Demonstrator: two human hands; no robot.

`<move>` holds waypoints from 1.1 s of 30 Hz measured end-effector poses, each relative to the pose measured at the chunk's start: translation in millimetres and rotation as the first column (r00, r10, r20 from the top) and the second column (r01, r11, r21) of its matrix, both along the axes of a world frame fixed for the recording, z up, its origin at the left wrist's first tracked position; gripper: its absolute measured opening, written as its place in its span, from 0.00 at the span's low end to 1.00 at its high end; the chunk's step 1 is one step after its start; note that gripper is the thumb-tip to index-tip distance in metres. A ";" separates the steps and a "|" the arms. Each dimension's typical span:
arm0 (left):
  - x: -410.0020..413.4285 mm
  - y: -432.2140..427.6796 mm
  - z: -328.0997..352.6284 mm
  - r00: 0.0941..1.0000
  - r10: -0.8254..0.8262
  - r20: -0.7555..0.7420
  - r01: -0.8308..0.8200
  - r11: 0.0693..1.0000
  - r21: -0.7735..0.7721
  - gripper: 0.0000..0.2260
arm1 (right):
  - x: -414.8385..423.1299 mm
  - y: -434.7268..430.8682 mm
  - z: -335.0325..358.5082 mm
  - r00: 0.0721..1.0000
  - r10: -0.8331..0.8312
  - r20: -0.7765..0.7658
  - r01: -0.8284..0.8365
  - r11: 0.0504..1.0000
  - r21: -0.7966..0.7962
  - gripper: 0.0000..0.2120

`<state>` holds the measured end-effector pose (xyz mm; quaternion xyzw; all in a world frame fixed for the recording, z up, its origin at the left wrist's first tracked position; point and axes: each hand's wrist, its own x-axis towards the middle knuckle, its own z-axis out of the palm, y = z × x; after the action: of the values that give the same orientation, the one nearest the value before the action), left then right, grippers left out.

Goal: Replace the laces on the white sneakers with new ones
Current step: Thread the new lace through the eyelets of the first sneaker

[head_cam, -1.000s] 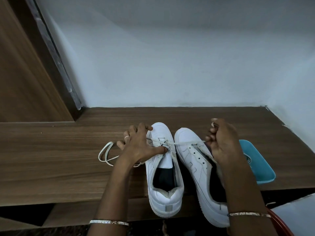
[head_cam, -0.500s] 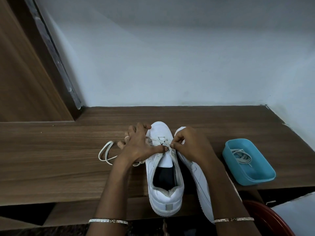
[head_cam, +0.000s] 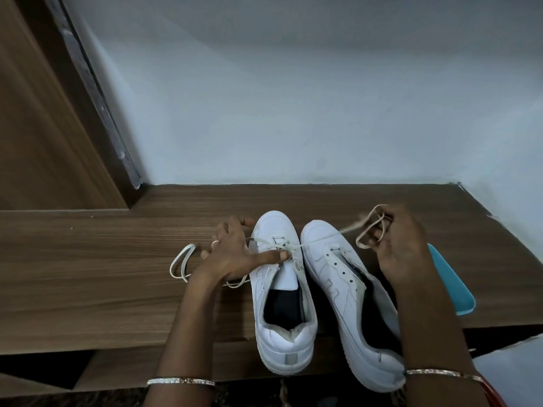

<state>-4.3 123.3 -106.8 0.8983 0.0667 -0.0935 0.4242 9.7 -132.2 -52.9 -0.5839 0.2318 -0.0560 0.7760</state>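
Two white sneakers stand side by side on the wooden shelf, toes pointing away from me. My left hand rests on the left sneaker, its thumb pressing the lace at the lower eyelets. My right hand is raised above the right sneaker and pinches a white lace. That lace runs taut from the left sneaker's eyelets up to my fingers, with a loop hanging from them. The right sneaker has bare eyelets.
A loose white lace lies on the wood to the left of my left hand. A blue tray sits at the right, mostly hidden behind my right arm. A white wall closes off the back and right side.
My right hand has moved from the left sneaker's eyelets up and to the right, drawing the lace out. It now covers most of the blue tray. My left hand has stayed put.
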 end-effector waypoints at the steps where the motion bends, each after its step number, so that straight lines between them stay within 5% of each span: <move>1: 0.1 1.4 -0.1 1.000 -0.003 0.002 0.003 1.000 -0.021 0.49 | -0.3 1.1 -1.2 1.000 0.022 -0.022 -0.023 0.997 -0.074 0.10; 4: 1.0 7.0 -0.3 1.000 -0.013 -0.001 0.013 0.997 -0.078 0.49 | -5.1 10.8 -4.3 0.988 0.146 -0.048 -0.152 0.881 -0.448 0.01; 7: 2.4 10.1 -3.5 1.000 -0.018 -0.014 0.016 0.995 -0.101 0.50 | -7.4 24.7 -9.4 0.897 0.436 -0.077 -0.351 0.594 -0.724 0.01; 10: 2.7 10.0 -6.4 0.998 -0.026 -0.051 0.020 0.993 -0.118 0.51 | -5.8 41.9 -20.4 0.775 0.598 -0.204 -0.428 0.259 -0.866 0.04; 12: 2.9 10.4 -6.3 0.997 -0.030 -0.068 0.022 0.993 -0.113 0.51 | -4.7 52.2 -25.4 0.764 0.593 -0.255 -0.437 0.184 -0.880 0.04; 20: 2.1 8.5 -2.6 0.996 -0.032 -0.085 0.021 0.992 -0.128 0.53 | -2.8 52.6 -27.8 0.828 0.502 -0.249 -0.384 0.185 -0.905 0.05; 25: -1.2 4.5 2.2 0.995 -0.029 -0.098 0.017 0.992 -0.128 0.49 | 0.6 17.4 -15.1 0.968 0.222 -0.112 -0.202 0.438 -0.876 0.10; 29: -2.0 4.1 2.8 0.994 -0.027 -0.104 0.013 0.991 -0.136 0.48 | -5.1 -6.5 -7.3 0.999 -0.011 -0.033 -0.024 0.449 -0.893 0.17; 33: 0.3 6.4 0.4 0.993 -0.035 -0.111 0.019 0.990 -0.139 0.52 | -5.8 -0.1 -6.4 0.978 0.181 -0.102 -0.172 0.431 -0.886 0.03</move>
<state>-4.0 129.7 -106.4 0.8609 0.0718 -0.1542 0.4795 3.8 -132.3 -59.3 -0.9239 0.1025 -0.0903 0.3576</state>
